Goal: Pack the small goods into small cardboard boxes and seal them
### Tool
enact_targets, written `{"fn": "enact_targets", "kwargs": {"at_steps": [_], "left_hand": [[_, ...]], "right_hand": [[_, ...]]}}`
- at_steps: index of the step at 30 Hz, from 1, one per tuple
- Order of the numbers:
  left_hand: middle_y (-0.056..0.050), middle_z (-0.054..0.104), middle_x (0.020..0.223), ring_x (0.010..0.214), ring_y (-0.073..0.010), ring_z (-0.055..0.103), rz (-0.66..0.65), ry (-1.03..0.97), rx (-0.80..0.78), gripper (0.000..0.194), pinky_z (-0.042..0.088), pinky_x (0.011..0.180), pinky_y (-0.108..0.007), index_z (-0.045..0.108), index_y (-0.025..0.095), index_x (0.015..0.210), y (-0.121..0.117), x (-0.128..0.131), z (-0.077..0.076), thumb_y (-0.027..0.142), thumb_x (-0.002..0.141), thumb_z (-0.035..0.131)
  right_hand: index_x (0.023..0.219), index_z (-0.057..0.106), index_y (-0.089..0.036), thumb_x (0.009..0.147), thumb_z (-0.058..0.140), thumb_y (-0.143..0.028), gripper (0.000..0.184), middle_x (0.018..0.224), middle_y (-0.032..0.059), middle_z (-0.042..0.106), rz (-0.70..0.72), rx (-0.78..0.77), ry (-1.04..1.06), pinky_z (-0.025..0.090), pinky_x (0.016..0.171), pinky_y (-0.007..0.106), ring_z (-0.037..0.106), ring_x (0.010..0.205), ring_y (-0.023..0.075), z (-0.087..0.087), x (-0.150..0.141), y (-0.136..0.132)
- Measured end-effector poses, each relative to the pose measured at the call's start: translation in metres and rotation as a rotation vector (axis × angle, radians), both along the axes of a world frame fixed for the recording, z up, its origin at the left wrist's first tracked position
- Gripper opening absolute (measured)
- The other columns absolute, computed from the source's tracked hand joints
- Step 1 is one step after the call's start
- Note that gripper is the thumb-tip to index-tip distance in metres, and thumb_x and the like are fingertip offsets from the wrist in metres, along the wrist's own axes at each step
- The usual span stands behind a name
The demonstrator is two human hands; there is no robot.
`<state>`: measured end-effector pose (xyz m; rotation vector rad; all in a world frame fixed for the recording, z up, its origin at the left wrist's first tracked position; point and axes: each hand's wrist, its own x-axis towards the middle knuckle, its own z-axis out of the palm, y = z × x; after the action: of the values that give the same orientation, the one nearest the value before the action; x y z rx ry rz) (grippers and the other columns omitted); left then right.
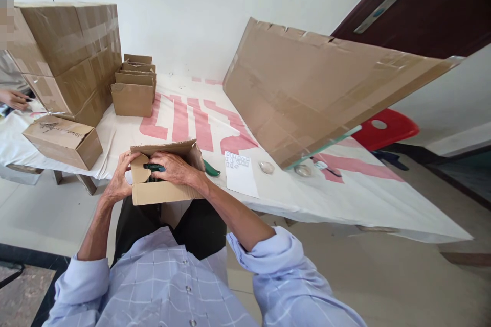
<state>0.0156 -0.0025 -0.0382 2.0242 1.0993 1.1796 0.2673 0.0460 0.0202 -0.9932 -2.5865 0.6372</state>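
Note:
A small open cardboard box [161,191] rests at the table's near edge, over my lap. My left hand [118,179] grips its left side, fingers curled round the flap. My right hand [174,167] lies across the top of the box, fingers pressed down on a dark green item [154,167] inside it. Another green object [211,168] pokes out just right of the box on the table.
A closed small box [63,140] sits at left, large taped cartons [69,51] behind it, and open small boxes [133,89] stacked beside them. A big flattened cardboard sheet [314,82] leans over the table at right. A white sticker sheet [240,171] lies nearby. Another person's hand [13,98] shows far left.

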Motion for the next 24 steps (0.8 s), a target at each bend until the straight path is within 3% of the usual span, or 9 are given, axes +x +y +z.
{"fn": "enact_targets", "kwargs": {"at_steps": [18,24], "left_hand": [[-0.016,0.049,0.164,0.158,-0.0416,0.051,0.005,-0.004,-0.019,0.091,0.061,0.118,-0.06,0.059,0.034,0.159,0.001,0.0005,0.0007,0.055,0.079,0.096],[-0.016,0.05,0.163,0.157,-0.0411,0.053,-0.023,0.016,-0.039,0.088,0.062,0.117,-0.061,0.059,0.033,0.16,0.0029,0.0006,0.0063,0.05,0.081,0.093]], "right_hand": [[0.13,0.083,-0.024,0.105,0.075,-0.024,0.026,0.137,0.0102,0.079,-0.014,-0.015,0.021,0.055,0.115,0.041,0.073,0.131,0.0289,-0.0009,0.0025,0.0005],[0.125,0.083,-0.022,0.119,0.051,-0.028,0.034,0.132,0.0116,0.083,-0.167,0.037,0.035,0.055,0.114,0.041,0.077,0.127,0.0286,-0.0001,0.0094,0.0002]]}}
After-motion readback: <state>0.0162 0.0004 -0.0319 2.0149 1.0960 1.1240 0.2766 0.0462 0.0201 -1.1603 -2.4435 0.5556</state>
